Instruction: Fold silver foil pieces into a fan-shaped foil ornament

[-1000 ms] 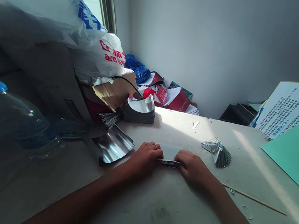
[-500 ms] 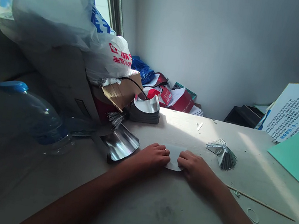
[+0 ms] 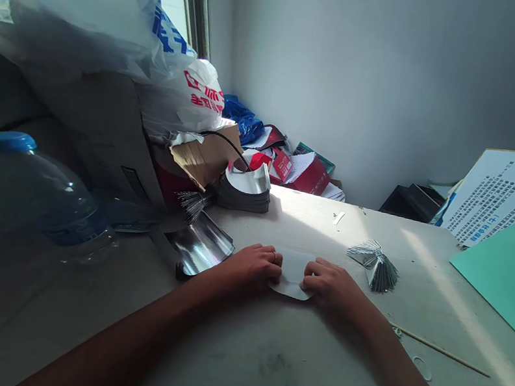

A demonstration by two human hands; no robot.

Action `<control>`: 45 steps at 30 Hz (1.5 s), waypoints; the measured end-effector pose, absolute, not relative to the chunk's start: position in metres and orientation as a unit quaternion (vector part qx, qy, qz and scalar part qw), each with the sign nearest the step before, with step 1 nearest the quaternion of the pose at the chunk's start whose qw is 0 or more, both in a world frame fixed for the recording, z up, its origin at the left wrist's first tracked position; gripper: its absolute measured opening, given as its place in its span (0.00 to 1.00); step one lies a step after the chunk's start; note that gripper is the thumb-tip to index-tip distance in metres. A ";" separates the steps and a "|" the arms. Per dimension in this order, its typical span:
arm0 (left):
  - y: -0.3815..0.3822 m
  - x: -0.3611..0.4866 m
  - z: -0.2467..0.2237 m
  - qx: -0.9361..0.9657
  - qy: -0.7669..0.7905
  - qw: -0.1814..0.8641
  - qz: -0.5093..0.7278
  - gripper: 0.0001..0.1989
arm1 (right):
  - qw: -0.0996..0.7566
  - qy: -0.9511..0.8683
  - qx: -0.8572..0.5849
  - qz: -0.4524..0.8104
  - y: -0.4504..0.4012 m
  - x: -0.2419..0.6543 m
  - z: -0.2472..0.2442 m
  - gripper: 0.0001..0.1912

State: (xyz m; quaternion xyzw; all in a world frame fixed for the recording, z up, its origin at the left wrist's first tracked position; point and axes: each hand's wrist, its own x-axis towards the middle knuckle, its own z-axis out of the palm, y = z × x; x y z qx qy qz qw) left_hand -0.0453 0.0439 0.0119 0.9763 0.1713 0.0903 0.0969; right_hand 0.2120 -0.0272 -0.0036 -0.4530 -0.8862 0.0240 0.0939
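A small white sheet (image 3: pixel 293 266) with rounded corners lies on the table, a fold line running across it near its front edge. On its left side the curled fingers of my left hand (image 3: pixel 256 266), which wears a ring, pinch that edge. My right hand (image 3: pixel 328 280) is closed the same way on the right edge. The fingertips are partly hidden beneath the knuckles. Left of my left hand is a curved stack of shiny silver sheets (image 3: pixel 205 245). A bundle of thin silver strips (image 3: pixel 381 274), gathered at the middle, sits beyond my right hand.
A thin wooden stick (image 3: pixel 446 350) and a white ring-shaped band (image 3: pixel 422 369) lie right of my right forearm. Another curved stack (image 3: pixel 243 196) stands at the back left by a cardboard box (image 3: pixel 207 155). A clear bottle (image 3: pixel 63 200) is on the left, a green board (image 3: pixel 512 262) on the right.
My hands are slightly farther apart, showing more of the white sheet between them. A fold line now shows near its front edge. The whole view has shifted a little.
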 end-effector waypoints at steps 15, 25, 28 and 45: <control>0.040 -0.054 0.022 0.967 0.197 0.122 0.103 0.12 | 0.098 -0.833 -0.489 0.240 -0.029 0.232 0.008 0.21; 0.059 -0.056 -0.001 0.960 0.198 0.152 0.125 0.10 | 0.111 -0.801 -0.500 0.311 -0.022 0.255 0.000 0.17; 0.055 -0.054 0.000 0.950 0.230 0.164 0.133 0.10 | 0.117 -0.804 -0.493 0.312 -0.023 0.253 0.001 0.16; 0.035 -0.049 0.022 0.963 0.237 0.094 0.085 0.14 | 0.120 -0.795 -0.541 0.249 -0.031 0.232 0.016 0.16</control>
